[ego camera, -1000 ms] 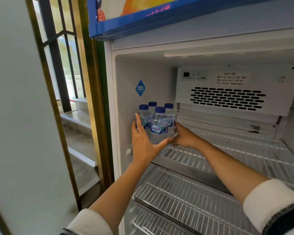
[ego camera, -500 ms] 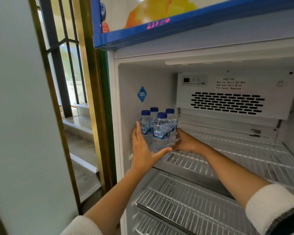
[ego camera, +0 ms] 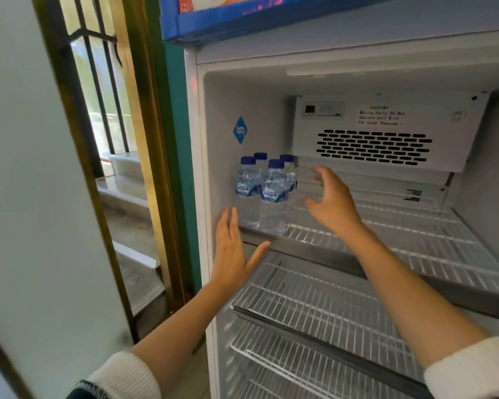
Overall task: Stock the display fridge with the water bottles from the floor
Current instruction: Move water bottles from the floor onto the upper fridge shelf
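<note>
Done: 4 clear plastic blue-capped water bottles (ego camera: 264,194) on white wire top shelf (ego camera: 386,237), between hands | left hand (ego camera: 233,254), right hand (ego camera: 330,201): empty, fingers spread | left: remaining shelves bare, floor stock unseen

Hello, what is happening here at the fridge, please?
A person is stocking the open display fridge. Four water bottles stand upright together at the left end of the top wire shelf. Both hands are open and hold nothing: the left hand is just below the bottles, the right hand beside them.
</note>
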A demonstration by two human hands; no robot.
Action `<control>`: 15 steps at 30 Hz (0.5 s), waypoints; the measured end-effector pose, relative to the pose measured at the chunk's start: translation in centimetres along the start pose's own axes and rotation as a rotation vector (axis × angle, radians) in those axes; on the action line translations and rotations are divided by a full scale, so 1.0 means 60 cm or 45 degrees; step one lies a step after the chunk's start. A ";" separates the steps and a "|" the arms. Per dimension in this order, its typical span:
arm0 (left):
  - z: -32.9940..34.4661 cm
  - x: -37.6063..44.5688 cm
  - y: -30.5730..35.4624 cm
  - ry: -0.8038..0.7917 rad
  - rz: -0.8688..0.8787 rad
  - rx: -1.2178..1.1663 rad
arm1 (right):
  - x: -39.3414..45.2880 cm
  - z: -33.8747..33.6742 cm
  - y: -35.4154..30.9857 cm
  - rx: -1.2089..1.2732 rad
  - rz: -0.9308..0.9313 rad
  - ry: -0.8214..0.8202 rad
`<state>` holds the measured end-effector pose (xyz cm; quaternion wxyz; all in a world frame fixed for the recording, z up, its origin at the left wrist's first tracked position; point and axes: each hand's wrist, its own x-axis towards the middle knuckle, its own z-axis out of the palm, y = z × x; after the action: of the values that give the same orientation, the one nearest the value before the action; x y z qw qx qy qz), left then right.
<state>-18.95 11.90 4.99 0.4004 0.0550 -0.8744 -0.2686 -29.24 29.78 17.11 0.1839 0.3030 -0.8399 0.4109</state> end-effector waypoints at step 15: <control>-0.237 -0.267 -0.235 -0.274 -0.008 0.692 | -0.270 0.357 -0.137 -0.007 -0.701 -0.328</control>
<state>0.54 -1.15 -5.42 0.2750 0.1340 -0.9516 -0.0303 -12.97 14.50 0.08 0.1811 0.5685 -0.7438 0.3014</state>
